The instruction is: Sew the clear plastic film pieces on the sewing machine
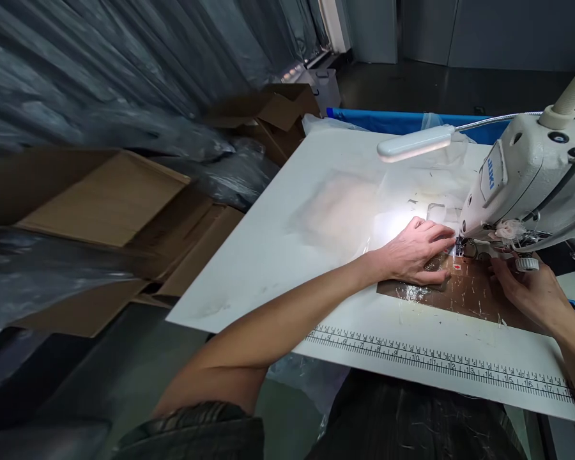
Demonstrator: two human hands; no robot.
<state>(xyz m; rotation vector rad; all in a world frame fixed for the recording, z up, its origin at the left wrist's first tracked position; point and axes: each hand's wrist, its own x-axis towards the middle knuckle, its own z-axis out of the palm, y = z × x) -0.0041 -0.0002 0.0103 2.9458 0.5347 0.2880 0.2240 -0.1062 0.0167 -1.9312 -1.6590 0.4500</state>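
Note:
My left hand (414, 251) lies flat on thin clear plastic film (424, 291) spread over the sewing table, its fingers stretched toward the needle (459, 246) of a white sewing machine (531, 176). My right hand (527, 287) rests on the same film just under the machine head, palm down with the fingers partly hidden by the machine. The film covers a brown patch of the table (464, 294) in front of the needle.
A white table top (268, 255) carries a printed ruler (441, 361) along its near edge. A small lamp (414, 144) on a flexible neck lights the needle area. Open cardboard boxes (110, 204) and dark plastic sheeting (100, 70) fill the left side.

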